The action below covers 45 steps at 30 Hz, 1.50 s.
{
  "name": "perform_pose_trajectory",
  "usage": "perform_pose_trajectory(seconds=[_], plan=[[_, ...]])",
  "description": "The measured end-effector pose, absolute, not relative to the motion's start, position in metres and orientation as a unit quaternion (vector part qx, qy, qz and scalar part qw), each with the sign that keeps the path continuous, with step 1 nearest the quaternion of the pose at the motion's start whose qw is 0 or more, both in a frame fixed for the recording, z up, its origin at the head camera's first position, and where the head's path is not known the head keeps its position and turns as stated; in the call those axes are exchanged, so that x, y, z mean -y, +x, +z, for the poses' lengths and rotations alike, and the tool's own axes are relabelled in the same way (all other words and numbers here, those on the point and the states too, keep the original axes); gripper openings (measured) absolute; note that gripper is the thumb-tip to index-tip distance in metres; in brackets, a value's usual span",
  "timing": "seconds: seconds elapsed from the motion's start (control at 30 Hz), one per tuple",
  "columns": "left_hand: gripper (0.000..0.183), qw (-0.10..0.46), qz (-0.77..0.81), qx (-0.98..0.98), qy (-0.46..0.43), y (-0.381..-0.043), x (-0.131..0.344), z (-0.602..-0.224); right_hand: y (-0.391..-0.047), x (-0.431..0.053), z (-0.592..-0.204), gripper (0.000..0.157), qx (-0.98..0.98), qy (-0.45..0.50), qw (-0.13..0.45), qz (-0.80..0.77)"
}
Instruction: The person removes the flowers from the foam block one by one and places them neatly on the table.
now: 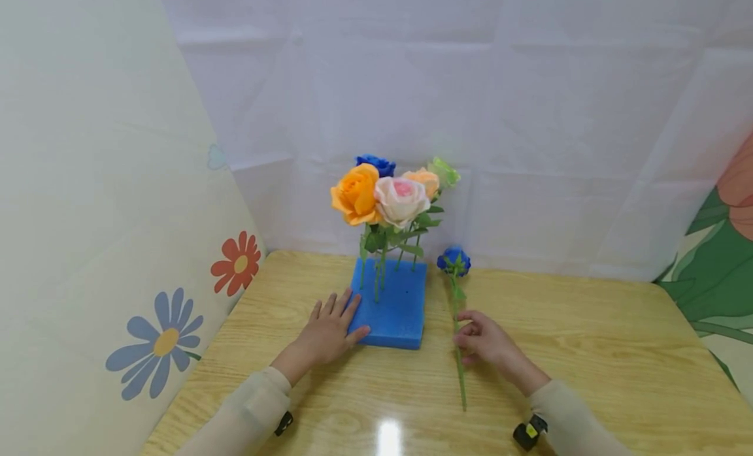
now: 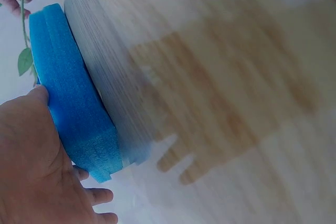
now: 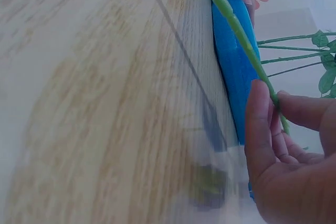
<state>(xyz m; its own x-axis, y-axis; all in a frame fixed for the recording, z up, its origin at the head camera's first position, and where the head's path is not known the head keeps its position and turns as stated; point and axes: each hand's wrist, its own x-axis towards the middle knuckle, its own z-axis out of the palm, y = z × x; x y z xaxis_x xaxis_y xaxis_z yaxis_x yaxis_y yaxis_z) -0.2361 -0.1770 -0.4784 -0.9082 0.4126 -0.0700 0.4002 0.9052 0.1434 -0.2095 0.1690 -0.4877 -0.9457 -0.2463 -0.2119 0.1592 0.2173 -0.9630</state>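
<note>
A blue foam block (image 1: 393,322) lies on the wooden table with several artificial roses standing in it: orange (image 1: 355,195), pale pink (image 1: 402,201), peach, green and blue. At its left edge rests my left hand (image 1: 326,332), fingers spread; the left wrist view shows the thumb against the block's side (image 2: 76,93). To the right of the block, my right hand (image 1: 487,340) pinches the green stem (image 3: 239,31) of a blue rose (image 1: 453,261) between thumb and fingers. The bloom points toward the back, and the stem's cut end (image 1: 464,404) points toward me, apart from the block.
A white cloth (image 1: 376,83) hangs behind the table (image 1: 565,338). On the left is a panel (image 1: 88,214) printed with flowers, and another printed panel (image 1: 712,266) stands at the right. Bare tabletop shows around the block, with a bright reflection near the front.
</note>
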Motion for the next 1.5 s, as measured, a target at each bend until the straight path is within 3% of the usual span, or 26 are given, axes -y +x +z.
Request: perform_pose_trajectory(seconds=[1.07, 1.5], plan=[[0.079, 0.049, 0.068, -0.974, 0.208, -0.235, 0.175, -0.477, -0.215, -0.154, -0.5, 0.048, -0.752, -0.022, 0.205, -0.626], [0.081, 0.054, 0.066, -0.975, 0.204, -0.239, 0.176, -0.481, -0.22, -0.162, -0.495, 0.044, -0.757, -0.025, 0.186, -0.626]])
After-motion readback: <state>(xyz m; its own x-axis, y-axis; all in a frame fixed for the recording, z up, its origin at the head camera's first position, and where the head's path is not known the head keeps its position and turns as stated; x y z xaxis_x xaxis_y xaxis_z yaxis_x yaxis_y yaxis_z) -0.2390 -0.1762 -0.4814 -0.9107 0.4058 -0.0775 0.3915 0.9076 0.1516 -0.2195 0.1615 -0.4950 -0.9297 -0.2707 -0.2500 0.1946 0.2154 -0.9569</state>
